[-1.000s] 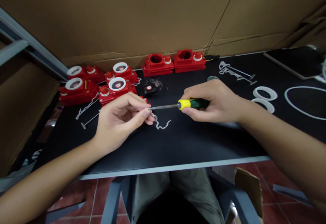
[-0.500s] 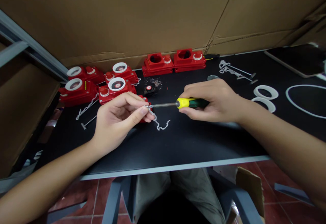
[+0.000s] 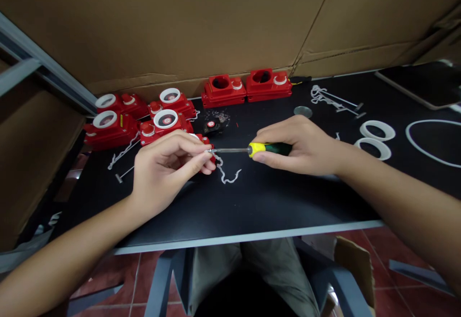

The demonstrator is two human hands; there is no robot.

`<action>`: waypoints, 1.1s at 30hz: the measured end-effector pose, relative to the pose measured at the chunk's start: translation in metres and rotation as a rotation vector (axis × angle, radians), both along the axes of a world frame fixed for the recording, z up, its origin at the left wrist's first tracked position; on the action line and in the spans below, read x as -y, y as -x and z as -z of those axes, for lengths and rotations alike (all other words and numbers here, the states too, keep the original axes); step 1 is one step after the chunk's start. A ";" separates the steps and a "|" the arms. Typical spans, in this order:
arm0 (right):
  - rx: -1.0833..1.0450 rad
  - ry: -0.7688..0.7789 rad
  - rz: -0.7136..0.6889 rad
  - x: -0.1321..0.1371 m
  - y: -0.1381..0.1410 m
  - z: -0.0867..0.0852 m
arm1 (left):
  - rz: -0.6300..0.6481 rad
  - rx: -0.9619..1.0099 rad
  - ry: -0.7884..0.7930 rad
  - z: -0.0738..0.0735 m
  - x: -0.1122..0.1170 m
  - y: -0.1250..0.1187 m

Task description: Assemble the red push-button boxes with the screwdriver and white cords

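Observation:
My right hand [image 3: 297, 145] is wrapped round the yellow and dark green handle of a screwdriver [image 3: 256, 150]. Its shaft points left, level above the table. At its tip, my left hand [image 3: 169, 168] pinches a small metal piece, perhaps a screw, mostly covered by thumb and forefinger. A white chain or cord [image 3: 225, 177] trails just right of the left fingertips; whether it is held cannot be seen. Behind the left hand is a red housing with a white ring [image 3: 167, 119], and part of another red housing [image 3: 207, 140] shows past the fingers.
More red housings [image 3: 111, 132] stand at the left, and two with open round holes [image 3: 224, 97] are at the back. White rings [image 3: 377, 130], metal T-shaped rods [image 3: 347, 105], a clear disc [image 3: 303, 111] and a dark tablet-like slab [image 3: 421, 84] lie to the right. Cardboard [image 3: 216, 24] walls the back.
The screwdriver and right hand have shifted very slightly left. The left fingers have closed in a little around the tip, and the clear disc shows more fully.

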State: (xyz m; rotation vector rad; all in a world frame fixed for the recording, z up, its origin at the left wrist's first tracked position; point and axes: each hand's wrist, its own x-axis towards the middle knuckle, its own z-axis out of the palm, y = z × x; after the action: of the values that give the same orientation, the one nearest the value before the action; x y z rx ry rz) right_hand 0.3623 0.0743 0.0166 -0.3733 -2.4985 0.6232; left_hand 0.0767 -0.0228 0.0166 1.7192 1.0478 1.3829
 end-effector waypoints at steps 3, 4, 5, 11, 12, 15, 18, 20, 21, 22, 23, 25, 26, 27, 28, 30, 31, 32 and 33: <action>0.000 0.019 -0.002 -0.003 -0.001 0.000 | -0.012 -0.058 -0.020 -0.001 0.000 0.001; 0.000 0.026 0.000 -0.004 -0.001 0.000 | -0.021 -0.080 -0.027 -0.001 -0.001 0.002; 0.002 0.035 0.002 -0.004 -0.001 -0.001 | -0.030 -0.098 -0.036 -0.001 -0.001 0.002; -0.007 0.076 0.011 -0.005 -0.001 0.000 | -0.028 -0.135 -0.045 0.001 0.003 -0.001; -0.008 0.081 0.015 -0.005 -0.001 0.000 | -0.026 -0.139 -0.040 0.000 0.003 -0.001; -0.003 0.083 0.018 -0.007 -0.001 -0.001 | -0.052 -0.212 -0.083 -0.006 0.000 0.007; -0.015 0.069 -0.002 -0.010 -0.004 -0.003 | -0.064 -0.434 -0.313 -0.017 -0.013 0.025; -0.005 0.087 -0.022 -0.013 -0.006 -0.004 | 0.024 -0.616 -0.487 -0.023 -0.024 0.039; 0.011 0.104 -0.029 -0.014 -0.007 -0.005 | 0.071 -0.718 -0.525 -0.025 -0.030 0.044; 0.031 0.123 -0.030 -0.016 -0.008 -0.005 | 0.082 -0.806 -0.526 -0.027 -0.034 0.048; 0.050 0.141 -0.030 -0.018 -0.009 -0.006 | 0.096 -0.878 -0.506 -0.027 -0.037 0.051; 0.075 0.165 -0.035 -0.021 -0.011 -0.005 | 0.133 -0.994 -0.453 -0.025 -0.039 0.053; 0.082 0.173 -0.038 -0.022 -0.011 -0.005 | 0.150 -1.031 -0.426 -0.024 -0.039 0.053; 0.087 0.178 -0.041 -0.024 -0.012 -0.004 | 0.162 -1.056 -0.411 -0.023 -0.039 0.053; 0.092 0.184 -0.041 -0.025 -0.012 -0.003 | 0.162 -1.073 -0.405 -0.022 -0.038 0.053; 0.107 0.199 -0.030 -0.027 -0.012 -0.001 | 0.143 -1.109 -0.416 -0.020 -0.037 0.054; 0.116 0.208 -0.022 -0.028 -0.012 0.000 | 0.127 -1.130 -0.426 -0.019 -0.037 0.054; 0.125 0.219 -0.016 -0.029 -0.012 0.000 | 0.113 -1.152 -0.431 -0.018 -0.037 0.055; 0.134 0.231 -0.013 -0.029 -0.012 0.001 | 0.108 -1.173 -0.429 -0.017 -0.038 0.056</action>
State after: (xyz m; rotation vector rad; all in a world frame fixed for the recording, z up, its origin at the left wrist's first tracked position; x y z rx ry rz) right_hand 0.3744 0.1035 0.0156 -0.4998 -2.5630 0.9236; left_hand 0.0205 0.0149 0.0337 2.9745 1.2144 0.4267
